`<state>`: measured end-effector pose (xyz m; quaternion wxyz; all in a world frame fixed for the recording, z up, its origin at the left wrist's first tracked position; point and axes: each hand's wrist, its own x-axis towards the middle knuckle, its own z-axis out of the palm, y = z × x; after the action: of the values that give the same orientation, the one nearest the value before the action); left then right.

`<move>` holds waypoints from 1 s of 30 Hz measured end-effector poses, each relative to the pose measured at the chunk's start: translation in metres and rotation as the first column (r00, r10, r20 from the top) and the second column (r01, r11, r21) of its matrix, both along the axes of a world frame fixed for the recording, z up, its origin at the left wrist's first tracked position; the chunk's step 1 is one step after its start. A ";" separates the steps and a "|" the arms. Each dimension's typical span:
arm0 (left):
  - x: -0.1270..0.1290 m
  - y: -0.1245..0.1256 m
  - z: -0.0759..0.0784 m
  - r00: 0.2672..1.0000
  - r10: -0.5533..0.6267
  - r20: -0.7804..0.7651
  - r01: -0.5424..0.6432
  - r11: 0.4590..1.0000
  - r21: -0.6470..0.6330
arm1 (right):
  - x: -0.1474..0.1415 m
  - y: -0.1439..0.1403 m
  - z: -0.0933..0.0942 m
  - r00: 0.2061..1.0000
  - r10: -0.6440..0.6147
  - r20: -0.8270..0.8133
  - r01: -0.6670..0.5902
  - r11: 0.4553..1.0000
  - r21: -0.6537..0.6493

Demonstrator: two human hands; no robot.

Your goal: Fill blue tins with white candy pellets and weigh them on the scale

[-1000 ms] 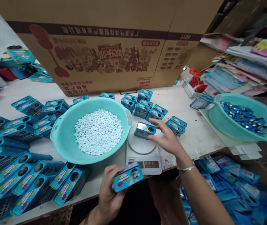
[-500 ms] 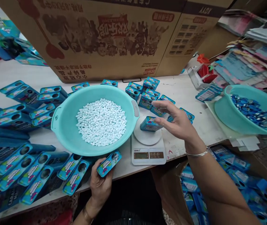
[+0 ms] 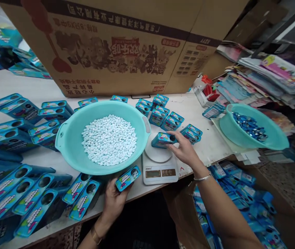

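Far left: rows of blue tins [image 3: 20, 193] lying flat on the white table [image 3: 12, 86], printed lids up, each with a round window; most sit touching their neighbours.

Left of centre: large teal basin [image 3: 67, 138] holding a heap of small white tablets [image 3: 109, 139]. Its near rim overhangs the row of tins in front of it.

Front centre: left hand [image 3: 115, 200] at the table edge, fingers curled around one closed blue tin [image 3: 128, 178], thumb underneath, the tin tilted with its lid facing up.

Centre: white digital kitchen scale [image 3: 159, 169]; display unreadable at this size. On its round platter stands a second tin [image 3: 163, 139], apparently open, though its contents cannot be made out. The right hand [image 3: 186, 152] pinches this tin at its right end, thumb and forefinger closed on it, the other fingers loosely spread.

Behind: a cluster of upright tins [image 3: 160, 112] and a large printed cardboard carton [image 3: 116, 45].

Right: smaller teal basin [image 3: 274, 138] of shiny blue lids [image 3: 249, 125]; stacked printed sheets [image 3: 266, 76] beyond.

Hazards: the tin on the scale sits at the platter's far edge, so a nudge from the pinching fingers could tip it and skew the reading. The left-hand tin hangs just past the table edge; a loosened grip would drop it to the floor.
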<state>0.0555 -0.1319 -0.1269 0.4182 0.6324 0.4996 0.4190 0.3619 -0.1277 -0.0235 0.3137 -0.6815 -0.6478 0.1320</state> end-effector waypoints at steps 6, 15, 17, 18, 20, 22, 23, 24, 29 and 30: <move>0.002 -0.006 0.006 0.999 0.042 0.033 -0.041 0.999 -0.009 | 0.032 -0.041 -0.010 0.965 -0.261 -0.008 0.261 0.963 0.065; 0.013 -0.003 0.001 0.985 0.172 0.032 -0.170 0.984 -0.052 | 0.061 -0.087 -0.049 0.873 -0.484 0.060 0.475 0.871 0.126; 0.012 -0.004 -0.001 0.982 0.189 -0.008 -0.189 0.981 -0.046 | 0.044 -0.092 -0.044 0.845 -0.526 0.095 0.487 0.831 0.267; 0.012 -0.005 -0.002 0.981 0.195 -0.026 -0.196 0.980 -0.039 | 0.032 -0.096 -0.041 0.838 -0.534 0.114 0.471 0.813 0.343; 0.011 -0.006 -0.003 0.976 0.208 -0.060 -0.209 0.978 -0.023 | 0.002 -0.104 -0.034 0.892 -0.428 0.147 0.347 0.856 0.382; 0.010 -0.007 -0.003 0.972 0.219 -0.087 -0.220 0.975 0.004 | -0.031 -0.113 -0.030 0.971 -0.123 0.204 0.090 0.982 0.167; 0.010 -0.008 -0.003 0.970 0.224 -0.097 -0.223 0.975 0.020 | -0.047 -0.117 -0.031 0.975 -0.008 0.224 -0.002 0.999 0.048; 0.010 -0.008 -0.003 0.968 0.226 -0.105 -0.224 0.974 0.033 | -0.060 -0.120 -0.032 0.968 0.056 0.247 -0.054 0.998 -0.013; 0.009 -0.008 -0.001 0.964 0.229 -0.135 -0.222 0.973 0.065 | -0.087 -0.122 -0.044 0.929 0.093 0.358 -0.062 0.993 -0.099; 0.009 -0.008 0.000 0.964 0.226 -0.141 -0.217 0.973 0.071 | -0.086 -0.121 -0.045 0.928 0.081 0.364 -0.048 0.994 -0.100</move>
<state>0.0641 -0.1400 -0.1271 0.3129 0.6132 0.5849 0.4288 0.2756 -0.2487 -0.0687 0.1519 -0.6856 -0.7107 0.0412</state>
